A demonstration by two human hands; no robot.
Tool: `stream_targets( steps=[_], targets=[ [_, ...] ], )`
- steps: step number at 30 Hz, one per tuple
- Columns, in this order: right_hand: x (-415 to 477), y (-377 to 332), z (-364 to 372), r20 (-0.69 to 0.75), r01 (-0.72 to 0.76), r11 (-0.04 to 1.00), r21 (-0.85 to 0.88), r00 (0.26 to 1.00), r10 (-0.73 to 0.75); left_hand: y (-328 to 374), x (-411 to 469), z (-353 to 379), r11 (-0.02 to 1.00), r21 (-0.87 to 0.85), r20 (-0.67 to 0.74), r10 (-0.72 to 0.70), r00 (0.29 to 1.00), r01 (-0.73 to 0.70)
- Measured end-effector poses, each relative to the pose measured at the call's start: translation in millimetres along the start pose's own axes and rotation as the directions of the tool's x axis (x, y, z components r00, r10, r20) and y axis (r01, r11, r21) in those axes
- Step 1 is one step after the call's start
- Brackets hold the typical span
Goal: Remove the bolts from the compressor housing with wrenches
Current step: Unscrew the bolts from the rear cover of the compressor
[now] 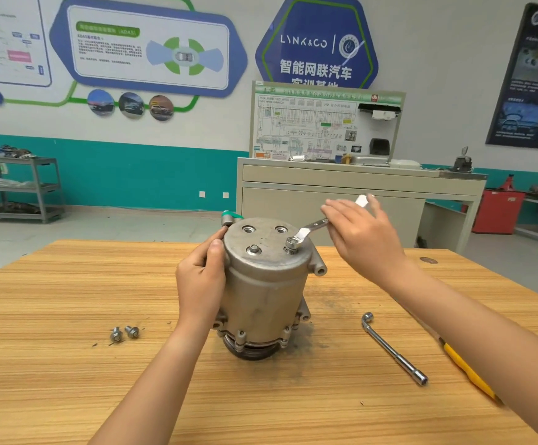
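Honestly, the trick at this stage is keeping the ring end square on the bolt (291,244) so it doesn't ride up and round the head. The compressor housing (261,284) stands on end about mid-table (68,284). The left hand (200,281) is wrapped round its upper left side with the thumb on the rim, which is a good brace against the turning force. The right hand (361,236) lies over the wrench (309,231) handle with fingers loosely spread and fairly straight. I'd push with short swings and reseat each time, since that bolt looks raised off the top face already.

One more bolt (254,250) sits in place beside it, with two empty holes (248,230) behind. Two loose bolts (124,333) lie toward the table's left front.

Hard to see: the right thumb is hidden, so I can't tell if it hooks under the handle. A yellow-handled tool (463,364) is mostly covered by the right forearm, near the L-shaped socket wrench (393,348).
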State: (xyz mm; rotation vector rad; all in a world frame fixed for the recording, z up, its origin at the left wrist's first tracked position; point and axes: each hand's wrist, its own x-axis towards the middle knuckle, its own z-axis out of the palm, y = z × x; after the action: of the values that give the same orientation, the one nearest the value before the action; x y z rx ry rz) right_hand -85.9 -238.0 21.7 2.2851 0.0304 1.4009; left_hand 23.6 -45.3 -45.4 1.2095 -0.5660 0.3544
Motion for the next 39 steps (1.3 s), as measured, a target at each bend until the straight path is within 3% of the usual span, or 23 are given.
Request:
stream_targets(
  steps=[4, 7, 8, 10, 12, 14, 15, 19, 23, 27, 35, 39],
  targets=[
    [37.0, -4.3, 25.1, 0.057, 0.100, 0.985, 0.138, 0.992, -0.109, -0.1, -0.6, 5.5, 0.999, 0.028, 0.036, 0.018, 0.999, -0.019],
    [48.7, -3.4, 33.9, 0.064, 0.247, 0.961, 0.121, 0.964, -0.256, 1.7, -1.3, 9.5, 0.999, 0.029, 0.028, 0.024, 0.999, -0.025],
    [49.1, -1.8, 31.8, 0.052, 0.239, 0.964, 0.115, 0.968, -0.246, 1.5, -1.2, 9.7, 0.999, 0.028, 0.026, 0.022, 0.999, -0.023],
    [46.9, -0.9, 24.4, 0.000, 0.003, 0.981, 0.196, 1.000, -0.003, 0.2, -1.6, 9.0, 0.999, 0.026, 0.020, 0.021, 1.000, -0.021],
    [44.9, 1.2, 9.0, 0.026, -0.352, 0.874, 0.334, 0.931, 0.365, 0.0, -3.1, 9.1, 1.000, 0.021, 0.002, 0.020, 1.000, -0.020],
    [38.1, 3.4, -13.2, 0.113, -0.495, 0.731, 0.471, 0.855, 0.506, 1.6, -5.5, 10.4, 1.000, 0.010, -0.016, 0.018, 1.000, -0.018],
    [32.3, 3.0, -27.3, 0.159, -0.507, 0.728, 0.462, 0.854, 0.495, 2.2, -7.0, 11.3, 1.000, 0.010, -0.018, 0.020, 1.000, -0.020],
    [-2.3, -14.0, -78.9, 0.422, -0.338, 0.941, 0.025, 0.857, 0.296, 2.4, -11.6, 14.4, 0.997, 0.047, -0.027, 0.056, 0.998, -0.055],
    [-16.8, -33.2, -97.8, 0.561, -0.197, 0.954, -0.226, 0.774, 0.293, 3.5, -14.4, 16.3, 0.997, 0.054, -0.048, 0.066, 0.997, -0.063],
    [-10.6, -40.7, -96.8, 0.635, -0.168, 0.944, -0.283, 0.705, 0.316, 4.2, -14.0, 16.2, 0.997, 0.048, -0.050, 0.061, 0.997, -0.058],
    [3.5, -59.2, -103.0, 0.701, 0.007, 0.963, -0.271, 0.687, 0.192, 7.1, -16.6, 19.4, 0.998, 0.034, -0.065, 0.051, 0.997, -0.049],
    [0.3, -71.4, -103.8, 0.700, 0.011, 0.964, -0.266, 0.690, 0.185, 5.1, -15.5, 18.1, 0.999, 0.026, -0.063, 0.045, 0.997, -0.044]
  ],
)
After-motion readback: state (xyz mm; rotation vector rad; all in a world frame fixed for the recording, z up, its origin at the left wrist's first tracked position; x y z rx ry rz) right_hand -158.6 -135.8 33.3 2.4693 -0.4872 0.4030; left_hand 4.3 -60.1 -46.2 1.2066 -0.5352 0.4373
